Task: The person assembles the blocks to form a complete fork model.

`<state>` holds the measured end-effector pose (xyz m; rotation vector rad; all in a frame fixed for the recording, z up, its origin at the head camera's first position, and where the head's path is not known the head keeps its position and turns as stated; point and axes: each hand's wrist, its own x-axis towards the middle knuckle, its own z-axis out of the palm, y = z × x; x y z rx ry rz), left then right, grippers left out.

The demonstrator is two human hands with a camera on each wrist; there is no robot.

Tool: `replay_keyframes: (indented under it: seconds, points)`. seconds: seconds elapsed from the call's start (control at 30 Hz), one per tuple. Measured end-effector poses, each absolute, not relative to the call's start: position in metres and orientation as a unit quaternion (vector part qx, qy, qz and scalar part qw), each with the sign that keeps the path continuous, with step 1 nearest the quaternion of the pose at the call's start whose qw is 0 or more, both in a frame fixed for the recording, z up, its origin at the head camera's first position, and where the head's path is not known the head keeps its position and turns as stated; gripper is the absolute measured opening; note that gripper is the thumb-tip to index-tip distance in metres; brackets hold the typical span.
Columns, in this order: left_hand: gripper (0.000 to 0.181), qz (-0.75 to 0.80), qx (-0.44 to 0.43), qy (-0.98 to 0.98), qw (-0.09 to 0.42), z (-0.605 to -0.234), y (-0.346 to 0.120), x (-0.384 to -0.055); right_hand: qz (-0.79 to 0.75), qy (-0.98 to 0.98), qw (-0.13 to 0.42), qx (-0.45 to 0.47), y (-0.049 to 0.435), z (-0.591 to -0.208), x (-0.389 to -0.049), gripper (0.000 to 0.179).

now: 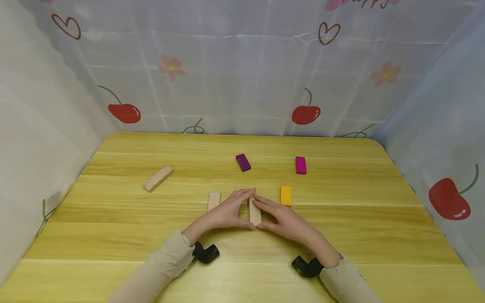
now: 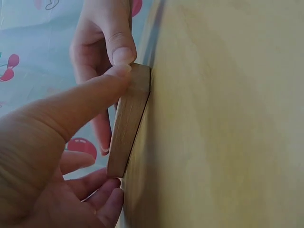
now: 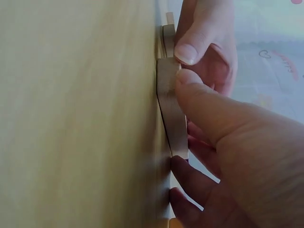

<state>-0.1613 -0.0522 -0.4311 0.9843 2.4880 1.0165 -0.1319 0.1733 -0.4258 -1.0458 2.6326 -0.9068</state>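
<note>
A plain wooden block [image 1: 255,213] lies on the table between both hands, its long side running away from me. My left hand [image 1: 227,211] holds it from the left, thumb at the near end and fingertips at the far end. From the right, my right hand [image 1: 283,218] grips the same block, also with thumb near and fingers far. Both thumbs almost meet at the near end of the wooden block [image 2: 130,118] in the left wrist view. The right wrist view shows the block [image 3: 171,102] resting on the tabletop.
Beside the left hand lies a second wooden block [image 1: 214,200]; a longer-looking one [image 1: 158,179] sits farther left, angled. A yellow block [image 1: 286,195] is just beyond the right hand. Purple [image 1: 243,162] and pink [image 1: 301,165] blocks lie toward the back of the table [image 1: 341,185].
</note>
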Motion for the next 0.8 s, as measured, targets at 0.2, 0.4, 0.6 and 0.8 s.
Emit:
replay_keyframes:
  seconds: [0.2, 0.4, 0.6, 0.8]
  points:
    - [0.084, 0.367, 0.334, 0.861, 0.108, -0.422, -0.062, -0.166, -0.307, 0.882, 0.08, -0.349, 0.173, -0.426, -0.132, 0.064]
    - [0.069, 0.41, 0.298, 0.86, 0.052, -0.407, -0.088, -0.181, -0.306, 0.883, 0.079, -0.346, 0.173, -0.429, -0.133, 0.064]
    - [0.062, 0.45, 0.239, 0.86, 0.011, -0.393, -0.131, -0.196, -0.306, 0.883, 0.081, -0.346, 0.173, -0.428, -0.133, 0.066]
    - [0.06, 0.495, 0.172, 0.851, -0.015, -0.382, -0.177, -0.204, -0.307, 0.883, 0.085, -0.344, 0.173, -0.429, -0.134, 0.066]
